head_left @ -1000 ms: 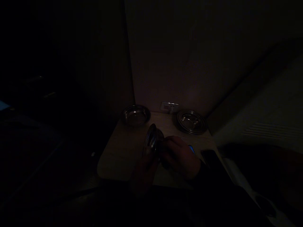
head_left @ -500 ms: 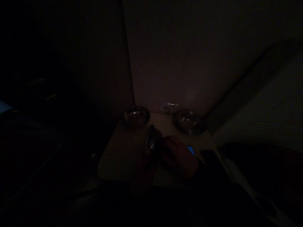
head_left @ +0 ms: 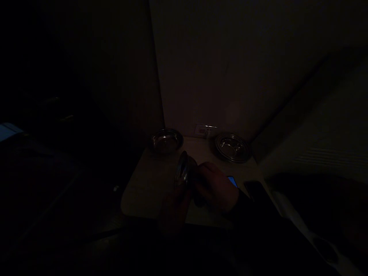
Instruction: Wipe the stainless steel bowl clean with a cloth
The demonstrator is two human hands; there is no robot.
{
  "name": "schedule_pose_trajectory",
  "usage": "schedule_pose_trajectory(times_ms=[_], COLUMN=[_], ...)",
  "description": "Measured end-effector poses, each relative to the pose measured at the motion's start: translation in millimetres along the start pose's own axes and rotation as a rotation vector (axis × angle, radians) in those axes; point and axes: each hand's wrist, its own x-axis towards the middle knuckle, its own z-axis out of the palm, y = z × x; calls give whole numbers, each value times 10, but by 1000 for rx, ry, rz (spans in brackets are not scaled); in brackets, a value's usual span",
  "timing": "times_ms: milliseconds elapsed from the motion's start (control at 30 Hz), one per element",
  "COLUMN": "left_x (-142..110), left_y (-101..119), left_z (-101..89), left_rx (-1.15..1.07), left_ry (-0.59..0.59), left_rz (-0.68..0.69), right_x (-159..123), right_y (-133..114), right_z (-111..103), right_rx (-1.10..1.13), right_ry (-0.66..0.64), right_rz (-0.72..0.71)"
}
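Observation:
In the dark head view, a shiny metal bowl (head_left: pixel 181 170) is tipped up on its side above the small table. My left hand (head_left: pixel 175 209) grips its lower rim from below. Against the bowl's outer side, my right hand (head_left: pixel 217 186) has its fingers curled. Something dark seems to be under those fingers, but the gloom hides what it is. Another metal bowl (head_left: pixel 166 142) rests at the table's back left. At the back right lies a stack of metal bowls (head_left: pixel 232 147).
The pale wooden table (head_left: pixel 140 191) stands against a wall with a power socket (head_left: pixel 205 130). Just past my right hand a phone screen (head_left: pixel 232 181) glows blue, and a dark flat object (head_left: pixel 254 188) lies beside it. A pale lit shape (head_left: pixel 8 131) shows at far left.
The view has shifted very slightly. Both hands stay at the tilted bowl, with only a small movement of the right hand against its outer side.

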Motion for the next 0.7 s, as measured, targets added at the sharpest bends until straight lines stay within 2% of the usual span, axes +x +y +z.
schedule_pose_trajectory(times_ms=[200, 367, 700], left_x=[-15, -28, -28], left_y=[10, 8, -51], left_z=[1, -22, -62], left_rx=[-25, -113, -84], left_ry=[54, 54, 61], left_rz=[-53, -9, 17], right_x=[33, 27, 32], right_y=[-21, -41, -50], right_z=[-40, -27, -20], right_rx=[24, 20, 35], right_ry=[-13, -6, -15], right_rz=[-22, 1, -6])
